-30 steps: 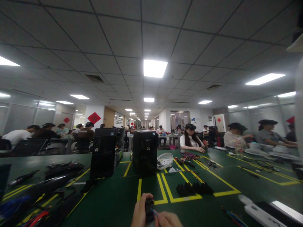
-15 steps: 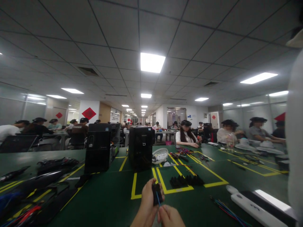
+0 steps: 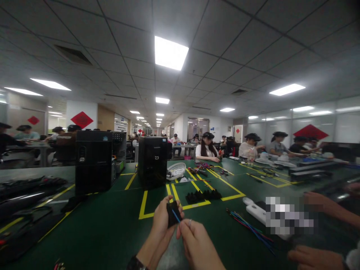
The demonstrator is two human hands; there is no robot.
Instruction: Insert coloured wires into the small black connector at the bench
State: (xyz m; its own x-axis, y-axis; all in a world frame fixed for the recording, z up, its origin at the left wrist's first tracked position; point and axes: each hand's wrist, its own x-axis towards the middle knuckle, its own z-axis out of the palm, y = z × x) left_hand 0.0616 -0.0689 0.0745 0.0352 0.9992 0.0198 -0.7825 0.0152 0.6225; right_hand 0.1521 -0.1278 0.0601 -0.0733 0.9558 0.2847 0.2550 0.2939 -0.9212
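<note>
Down at the bottom centre of the frame, the left hand (image 3: 161, 225) is gripping a small black block (image 3: 172, 213), fingers curled around it. The right hand (image 3: 197, 243) is pinching a thin blue wire (image 3: 176, 216) between closed fingertips, the wire touching the block. Right of them, a bundle of coloured wires (image 3: 247, 227) is lying on the green table (image 3: 112, 228) beside a white power strip (image 3: 254, 210). Another person's hands (image 3: 317, 204) are showing at lower right. Farther back, black parts (image 3: 203, 195) are sitting inside yellow tape lines, then a white basket (image 3: 176, 171) and two black computer cases (image 3: 152, 160).
</note>
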